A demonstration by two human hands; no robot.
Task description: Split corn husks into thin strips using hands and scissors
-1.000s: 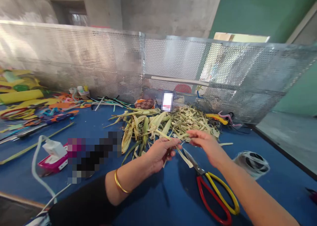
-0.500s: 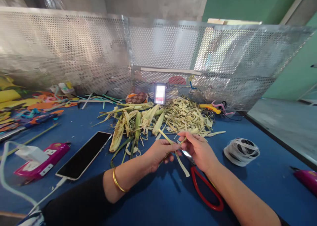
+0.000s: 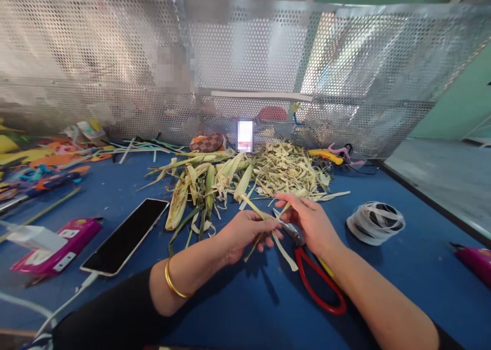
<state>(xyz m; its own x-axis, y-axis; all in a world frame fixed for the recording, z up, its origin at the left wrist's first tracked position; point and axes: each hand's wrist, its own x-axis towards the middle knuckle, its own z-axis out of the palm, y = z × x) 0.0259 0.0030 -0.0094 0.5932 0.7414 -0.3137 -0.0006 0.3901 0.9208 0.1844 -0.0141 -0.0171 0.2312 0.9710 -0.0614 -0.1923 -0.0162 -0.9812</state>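
Note:
Narrow pale corn husk strips point(image 3: 284, 254) cross each other between my two hands at mid-table. My left hand point(image 3: 243, 232) is closed, pinching the strips where they cross. The thumb and index finger of my right hand point(image 3: 309, 222) pinch a thin strip end just right of the crossing; its other fingers are partly hidden. Red-handled scissors point(image 3: 321, 293) lie on the table below my right hand, blades pointing up-left. Beyond my hands rest whole corn husks point(image 3: 209, 183), and beside them a heap of shredded husk point(image 3: 287, 168).
On the left are a phone point(image 3: 126, 237) on a cable and a magenta power strip point(image 3: 61, 247). A roll of white strip point(image 3: 375, 223) stands at right. Orange and yellow scraps point(image 3: 49, 158) lie far left. A perforated metal screen point(image 3: 253, 48) borders the blue table's back.
The view has tilted down slightly. My hands keep nearly the same pose, with the strip end in my right fingers pulled a little upward. A strip tail now shows more clearly below my left hand.

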